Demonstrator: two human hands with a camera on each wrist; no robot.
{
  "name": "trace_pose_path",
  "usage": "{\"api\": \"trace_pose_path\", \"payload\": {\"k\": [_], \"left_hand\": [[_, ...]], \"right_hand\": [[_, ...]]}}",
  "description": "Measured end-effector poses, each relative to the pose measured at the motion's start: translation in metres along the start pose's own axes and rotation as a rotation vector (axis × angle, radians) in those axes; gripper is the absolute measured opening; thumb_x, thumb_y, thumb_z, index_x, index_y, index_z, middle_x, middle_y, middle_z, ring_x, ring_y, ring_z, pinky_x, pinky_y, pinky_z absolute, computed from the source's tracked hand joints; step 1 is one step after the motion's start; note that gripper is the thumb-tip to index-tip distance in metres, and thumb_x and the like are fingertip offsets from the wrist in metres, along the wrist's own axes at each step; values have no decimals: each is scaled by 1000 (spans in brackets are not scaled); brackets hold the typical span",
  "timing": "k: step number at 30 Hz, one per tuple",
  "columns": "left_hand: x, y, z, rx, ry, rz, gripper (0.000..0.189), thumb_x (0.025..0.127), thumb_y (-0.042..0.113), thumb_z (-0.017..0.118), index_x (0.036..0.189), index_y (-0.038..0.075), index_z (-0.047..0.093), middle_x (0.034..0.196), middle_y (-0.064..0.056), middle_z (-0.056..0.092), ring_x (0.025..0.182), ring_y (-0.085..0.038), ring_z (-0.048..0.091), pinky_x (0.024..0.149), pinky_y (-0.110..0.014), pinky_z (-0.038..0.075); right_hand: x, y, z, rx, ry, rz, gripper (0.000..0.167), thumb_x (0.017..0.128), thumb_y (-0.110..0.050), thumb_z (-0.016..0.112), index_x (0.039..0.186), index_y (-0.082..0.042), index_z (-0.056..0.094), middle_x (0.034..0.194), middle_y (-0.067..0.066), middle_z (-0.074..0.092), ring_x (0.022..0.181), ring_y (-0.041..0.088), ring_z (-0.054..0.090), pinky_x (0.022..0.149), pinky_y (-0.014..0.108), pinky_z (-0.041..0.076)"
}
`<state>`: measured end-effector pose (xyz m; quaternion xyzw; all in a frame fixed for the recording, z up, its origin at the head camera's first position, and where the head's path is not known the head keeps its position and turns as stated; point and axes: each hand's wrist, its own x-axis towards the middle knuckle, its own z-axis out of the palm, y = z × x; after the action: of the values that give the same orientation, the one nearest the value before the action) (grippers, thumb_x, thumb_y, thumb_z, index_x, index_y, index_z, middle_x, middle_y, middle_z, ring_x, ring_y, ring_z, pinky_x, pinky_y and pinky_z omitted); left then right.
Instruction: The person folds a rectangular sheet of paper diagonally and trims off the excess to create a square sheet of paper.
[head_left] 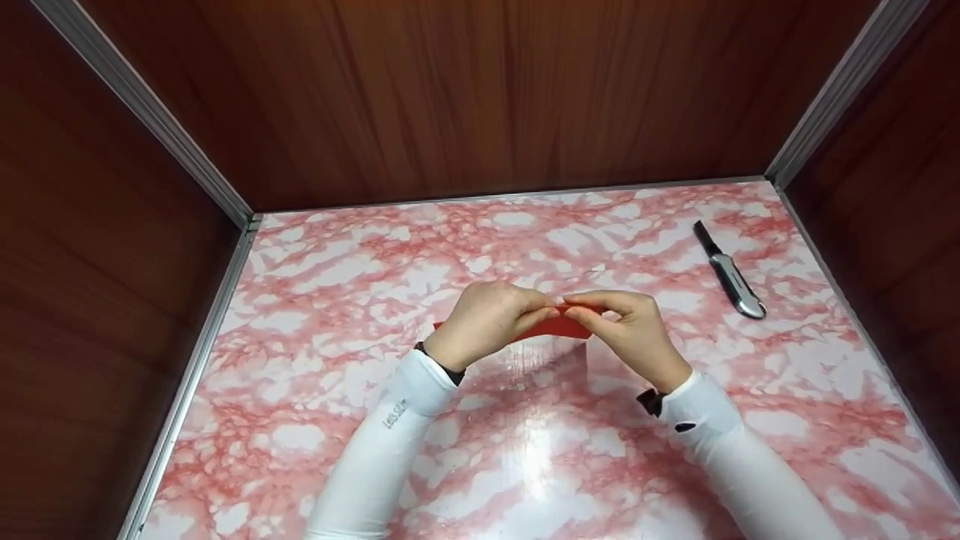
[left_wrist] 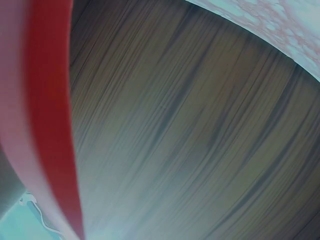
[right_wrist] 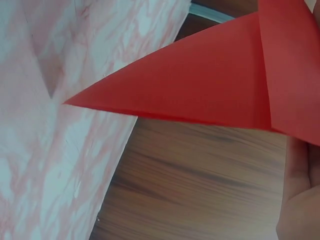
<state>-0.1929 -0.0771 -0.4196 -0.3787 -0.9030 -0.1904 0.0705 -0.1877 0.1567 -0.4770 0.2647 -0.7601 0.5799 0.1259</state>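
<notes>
Between both hands, a folded piece of red paper (head_left: 553,327) is held up over the table. My left hand (head_left: 487,319) pinches it near the middle of its upper edge, thumb against index finger. Close beside it, my right hand (head_left: 630,326) pinches the same edge, the two sets of fingertips almost meeting. From the right wrist, the red paper (right_wrist: 200,75) tapers to a sharp point on the left, with a folded flap crossing it at the right. A blurred strip of the red paper (left_wrist: 52,110) fills the left side of the left wrist view.
A knife (head_left: 735,283) with a black blade and silver-black handle lies at the right on the red-and-white marbled table (head_left: 337,300). Dark wood panels (head_left: 480,97) in grey metal framing enclose the back and sides.
</notes>
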Motion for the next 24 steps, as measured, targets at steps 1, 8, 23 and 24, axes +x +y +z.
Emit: {"api": "trace_pose_path", "payload": {"k": [1,8,23,24], "left_hand": [[0,0,0,3,5,7,24,102,35,64,112,21,81,102,11,77,88,-10,73,71,-37,57],[0,-1,2,-9,0,25,24,102,36,63,109,20,81,98,10,77,85,-10,72,71,-35,56],[-1,-5,-2,-41,-40,11,25,103,36,62,107,19,81,96,8,77,83,-11,72,72,-37,57],[-1,-5,-1,-38,-39,13,25,103,36,62,106,19,81,96,8,77,83,-11,72,71,-37,57]], "right_hand": [[0,0,-1,-11,-9,7,21,86,-2,80,106,-9,82,101,1,78,86,14,73,70,21,56],[1,3,-2,-19,-32,-55,17,86,1,80,98,-10,83,97,3,78,87,15,74,72,23,58],[-2,5,-1,-28,15,-120,22,81,11,79,96,-4,83,95,6,78,87,11,73,72,20,56],[-2,5,-1,-32,14,-105,21,81,11,79,96,-4,82,95,6,78,87,12,73,72,20,56]]}}
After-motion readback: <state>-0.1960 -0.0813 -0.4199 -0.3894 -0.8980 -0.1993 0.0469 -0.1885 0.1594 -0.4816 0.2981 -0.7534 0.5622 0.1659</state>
